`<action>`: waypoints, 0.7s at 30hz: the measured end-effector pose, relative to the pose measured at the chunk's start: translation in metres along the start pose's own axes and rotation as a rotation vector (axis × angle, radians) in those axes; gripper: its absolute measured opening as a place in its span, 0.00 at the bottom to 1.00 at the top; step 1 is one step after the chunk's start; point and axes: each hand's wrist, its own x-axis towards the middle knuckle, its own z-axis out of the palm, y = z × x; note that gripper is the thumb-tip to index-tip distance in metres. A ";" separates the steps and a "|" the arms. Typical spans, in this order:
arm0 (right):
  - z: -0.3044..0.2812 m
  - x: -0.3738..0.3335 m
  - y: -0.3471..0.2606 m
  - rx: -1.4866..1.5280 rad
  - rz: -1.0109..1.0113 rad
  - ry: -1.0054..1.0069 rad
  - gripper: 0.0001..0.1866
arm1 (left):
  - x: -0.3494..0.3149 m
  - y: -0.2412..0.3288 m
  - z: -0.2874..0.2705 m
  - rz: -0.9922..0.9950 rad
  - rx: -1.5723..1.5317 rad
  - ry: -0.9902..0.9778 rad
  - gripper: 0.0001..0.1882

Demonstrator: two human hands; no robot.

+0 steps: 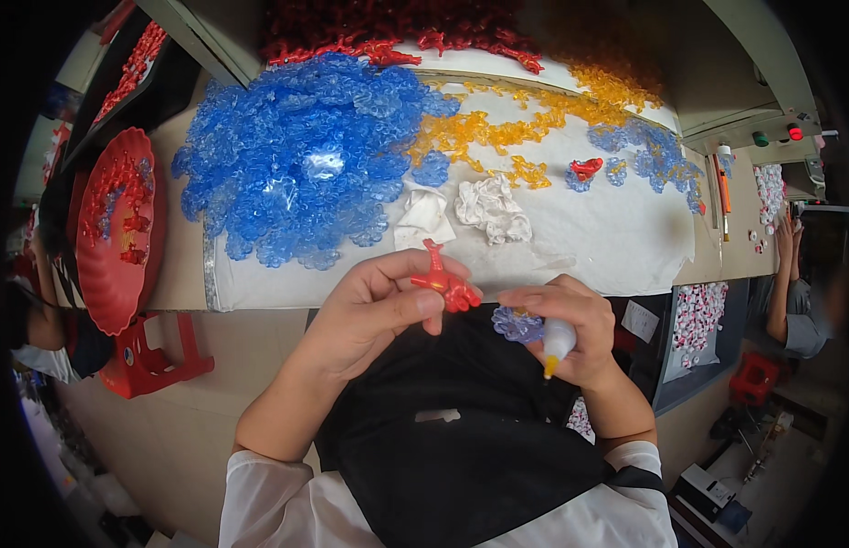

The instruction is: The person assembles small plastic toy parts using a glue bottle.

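Observation:
My left hand (356,310) pinches a small glossy red plastic figure (436,279) between thumb and fingers, above the table's front edge. Close by on the right, my right hand (586,338) is closed round a small squeeze bottle (559,336) of whitish plastic, its yellow tip pointing down. The same hand also holds a translucent blue scalloped piece (516,323) by its fingertips, with a bit of yellow on it. The blue piece and the red figure are near each other but apart.
A large heap of blue translucent pieces (301,155) covers the table's left; yellow pieces (488,132) and red figures (383,50) lie behind. Crumpled white tissue (493,210) sits at centre. A red scalloped tray (114,274) stands left above a red stool (155,361). A co-worker's arm (782,283) shows right.

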 end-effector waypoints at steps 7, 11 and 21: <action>-0.004 0.011 -0.006 0.262 0.003 0.079 0.11 | 0.001 0.003 0.008 -0.071 0.060 -0.081 0.14; -0.006 0.014 -0.004 0.261 -0.027 0.058 0.11 | 0.000 0.002 0.009 -0.058 0.052 -0.079 0.14; -0.002 0.016 -0.003 0.242 -0.054 0.056 0.11 | -0.001 0.004 0.016 -0.054 0.060 -0.018 0.15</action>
